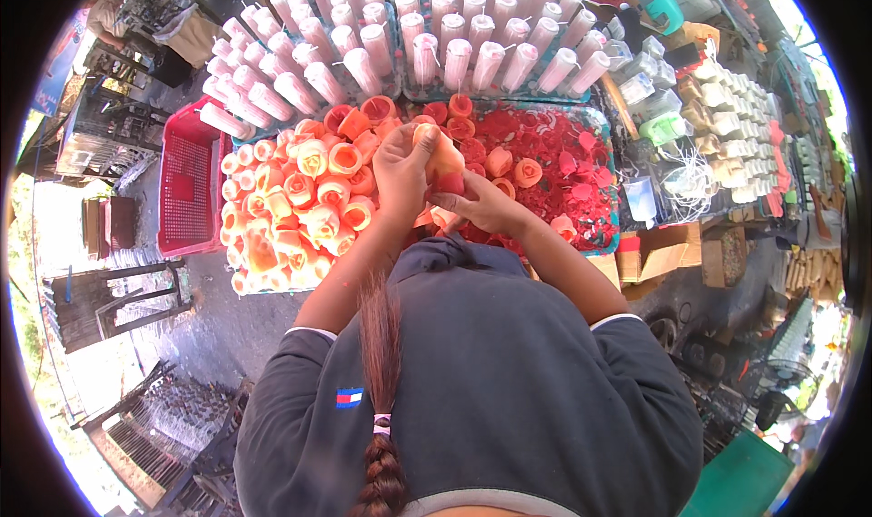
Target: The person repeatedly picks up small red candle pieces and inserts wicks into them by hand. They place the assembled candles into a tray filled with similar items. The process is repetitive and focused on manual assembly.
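Both of my hands are raised over the trays, close together around one peach-orange wax flower (444,160) with a redder lower end. My left hand (402,173) grips its upper left side, thumb and fingers closed on it. At the lower right, my right hand (491,208) pinches the red end, its thumb pressed near the base. Part of the flower is hidden behind the fingers. Left of my hands, many orange rose-shaped wax cups (313,158) are heaped together. To the right lies a tray (610,176) strewn with red scraps, small red pieces and a few orange roses (528,173).
Rows of pale pink pillar candles with wicks (359,63) stand on trays at the far side. A red plastic basket (189,190) sits at the left. Farther right are white cord (688,185), stacked pale moulded pieces (727,122) and cardboard boxes (668,253).
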